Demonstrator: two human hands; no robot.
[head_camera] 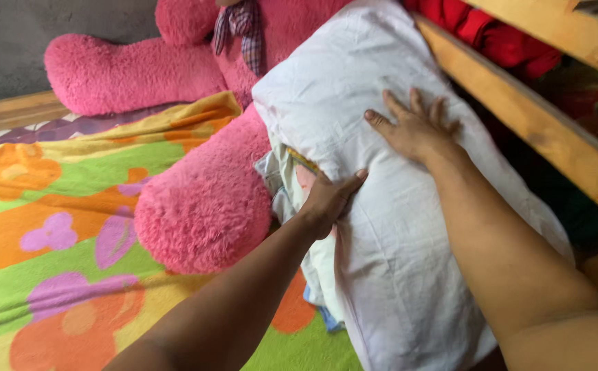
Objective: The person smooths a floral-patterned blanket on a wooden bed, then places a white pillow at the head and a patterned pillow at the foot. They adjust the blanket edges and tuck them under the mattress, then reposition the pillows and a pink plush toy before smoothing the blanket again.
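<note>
Where the flowered blanket (58, 227) spreads, leaning against the pink plush bear (203, 199): white pillow (395, 227). Flat on top, fingers spread: right hand (416, 130). At its left edge, gripping the cover opening: left hand (330, 199).

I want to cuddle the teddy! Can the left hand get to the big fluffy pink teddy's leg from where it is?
Probably yes. The left hand grips the edge of the white cloth pillow, and the big fluffy pink teddy's leg lies right beside it on the flowery blanket, with nothing in between.
</note>
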